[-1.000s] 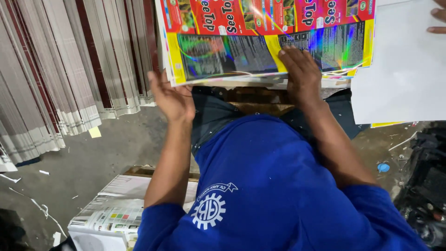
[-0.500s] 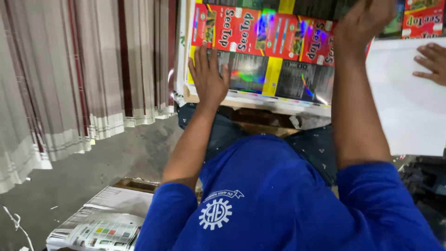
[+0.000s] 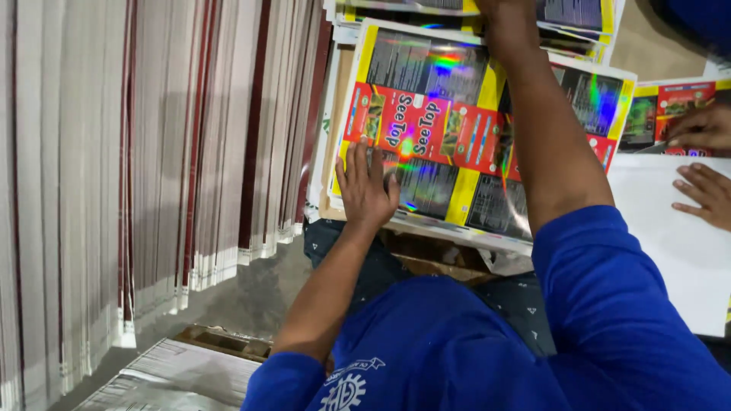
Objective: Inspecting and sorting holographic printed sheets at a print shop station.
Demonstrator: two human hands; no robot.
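Grey concrete floor [image 3: 251,293] beside tall stacked sheet piles [image 3: 114,167].

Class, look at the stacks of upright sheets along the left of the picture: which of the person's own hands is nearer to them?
Left. The left hand lies flat on the shiny printed sheet, close to the upright stacks; the right hand reaches further away, at the sheet's top edge.

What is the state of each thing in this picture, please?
Left hand: open, flat on the top printed sheet.
Right hand: reaching far up, mostly cut off by the frame edge.
Top printed sheet: lying flat, shiny, unfolded.
Stack of sheets: piled flat under the top sheet.
Upright sheet bundles: standing on edge, packed in rows.
White sheet: flat, another person's hands resting at it.
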